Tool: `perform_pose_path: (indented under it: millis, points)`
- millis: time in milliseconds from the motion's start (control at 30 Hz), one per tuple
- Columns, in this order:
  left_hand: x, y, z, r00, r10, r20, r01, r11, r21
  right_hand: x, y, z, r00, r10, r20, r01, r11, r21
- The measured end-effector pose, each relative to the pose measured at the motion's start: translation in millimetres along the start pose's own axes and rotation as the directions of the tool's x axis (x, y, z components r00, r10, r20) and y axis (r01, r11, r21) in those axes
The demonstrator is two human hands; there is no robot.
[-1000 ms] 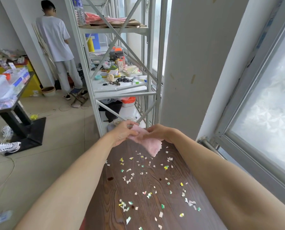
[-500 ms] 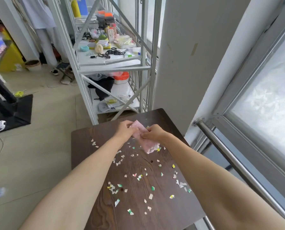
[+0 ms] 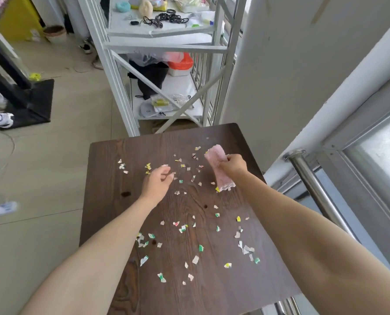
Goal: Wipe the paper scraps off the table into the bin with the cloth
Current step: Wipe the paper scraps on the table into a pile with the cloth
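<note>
- A moment ago both hands pinched the pink cloth together. Now only the right hand has it.
- The left hand has let go and moved away to the left. It is well apart from the cloth now.
- The view has tipped down, so more of the dark wood table shows than before.
- The right hand is closed in a fist around the middle of the cloth. One end sticks out past the fingers on the far side. The other end hangs out below the hand, on the near side, and reaches down to the table top.
- The left hand holds nothing. Its fingers are loosely curled, half open, just above the table.
- The paper scraps lie all over the table. Some are between the two hands. Some are just past the left fingertips. Many more lie nearer the person, under and between the two forearms.
- One small yellow scrap sits right by the low end of the cloth.
- No bin shows anywhere in the view.
- Behind the table stands a white metal shelf rack.
</note>
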State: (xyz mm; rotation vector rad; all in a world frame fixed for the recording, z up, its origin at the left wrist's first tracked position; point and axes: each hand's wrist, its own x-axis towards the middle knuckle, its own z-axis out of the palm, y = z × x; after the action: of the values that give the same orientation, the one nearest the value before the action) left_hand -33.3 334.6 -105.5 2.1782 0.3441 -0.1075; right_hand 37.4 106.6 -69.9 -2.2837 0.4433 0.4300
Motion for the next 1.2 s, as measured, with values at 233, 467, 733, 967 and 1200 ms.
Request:
perform_pose_path:
  millis: [233, 467, 733, 967, 1200]
  points:
    - [-6, -34, 6, 0.958, 0.286, -0.025, -0.259, 0.898, 0.355, 35, -5, -3, 0.985, -0.090, -0.147, 0.071, 0.989, -0.129]
    - [-6, -65, -12, 0.929, 0.251, -0.272, -0.115, 0.894, 0.434, 74, 7, -17, 0.866, -0.294, -0.405, 0.085, 0.885, -0.459]
    - [-17, -103, -41, 0.904, -0.004, -0.428, 0.215, 0.870, 0.444, 79, 40, 20, 0.918, -0.155, -0.365, -0.021, 0.900, -0.435]
    - [-18, -109, -44, 0.892, -0.046, -0.450, 0.256, 0.871, 0.419, 44, 25, 57, 0.927, -0.182, -0.327, 0.070, 0.942, -0.327]
    - [-24, -112, -53, 0.922, 0.003, -0.387, 0.172, 0.893, 0.416, 5, 7, 107, 0.927, -0.332, -0.176, 0.242, 0.886, -0.396]
